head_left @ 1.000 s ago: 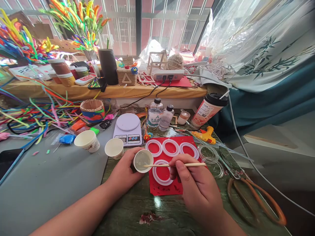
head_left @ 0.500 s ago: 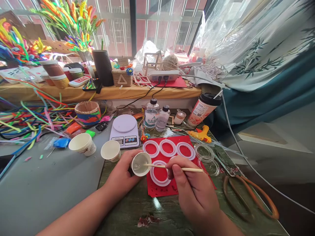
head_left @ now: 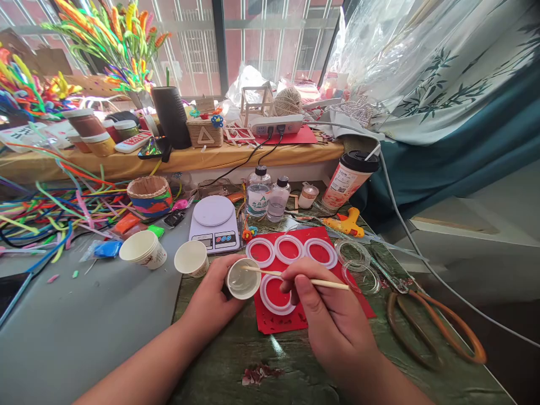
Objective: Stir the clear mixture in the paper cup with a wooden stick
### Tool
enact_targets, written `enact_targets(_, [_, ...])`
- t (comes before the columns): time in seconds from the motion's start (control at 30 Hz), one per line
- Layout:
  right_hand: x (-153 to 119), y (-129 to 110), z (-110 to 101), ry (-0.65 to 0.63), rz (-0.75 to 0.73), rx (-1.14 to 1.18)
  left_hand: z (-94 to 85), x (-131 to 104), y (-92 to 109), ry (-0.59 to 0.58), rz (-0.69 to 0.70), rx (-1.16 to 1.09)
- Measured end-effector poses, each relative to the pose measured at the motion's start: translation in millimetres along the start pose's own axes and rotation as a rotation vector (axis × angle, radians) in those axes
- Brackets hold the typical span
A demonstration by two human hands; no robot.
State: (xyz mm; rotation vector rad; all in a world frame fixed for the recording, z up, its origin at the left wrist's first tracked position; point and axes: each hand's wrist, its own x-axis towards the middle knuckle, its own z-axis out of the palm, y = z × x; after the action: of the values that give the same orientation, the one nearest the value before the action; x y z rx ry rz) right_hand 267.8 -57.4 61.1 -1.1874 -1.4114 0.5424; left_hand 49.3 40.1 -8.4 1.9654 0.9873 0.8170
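My left hand [head_left: 215,289] is wrapped round a paper cup [head_left: 243,288] with clear liquid in it, its mouth tilted toward me. Between the fingers of my right hand [head_left: 327,304] is a thin wooden stick [head_left: 324,283]; its tip reaches inside the cup. Just beyond and partly under my right hand lies a red sheet [head_left: 274,325] carrying several whitish ring moulds [head_left: 289,249]. An empty paper cup [head_left: 192,257] stands left of the held one, close to a white kitchen scale [head_left: 214,219].
Two clear bottles [head_left: 258,194] stand behind the moulds. On the right are clear rings [head_left: 358,264], scissors [head_left: 405,292], a yellow glue gun [head_left: 348,222] and a lidded drink cup [head_left: 350,177]. Stacked paper cups [head_left: 143,250] and pipe cleaners [head_left: 63,197] lie left. A cable [head_left: 409,247] crosses the right side.
The stick's tip has shifted up toward the cup's far rim, and the stick now slopes more. My left hand keeps its hold on the cup. The view has moved slightly.
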Motion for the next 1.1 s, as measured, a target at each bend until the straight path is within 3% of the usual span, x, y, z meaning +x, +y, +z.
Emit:
enact_targets(0.27, [-1.5, 2.4, -1.5, 0.003, 0.126, 0.087, 0.7, -0.5, 0.0, 0.006, -0.013, -0.017])
enact_targets(0.57, [1.1, 0.6, -2.5, 0.014, 0.046, -0.007, 0.9, -0.9, -3.1, -0.003, -0.087, -0.054])
enact_targets(0.63, [1.9, -0.2, -1.9, -0.035, 0.032, 0.027, 1.3, -0.8, -3.7, 0.006, -0.097, -0.065])
enact_targets(1.1, [0.0, 1.6, -5.4, -0.005, 0.086, 0.024, 1.4, 0.9, 0.2, 0.059, -0.093, -0.061])
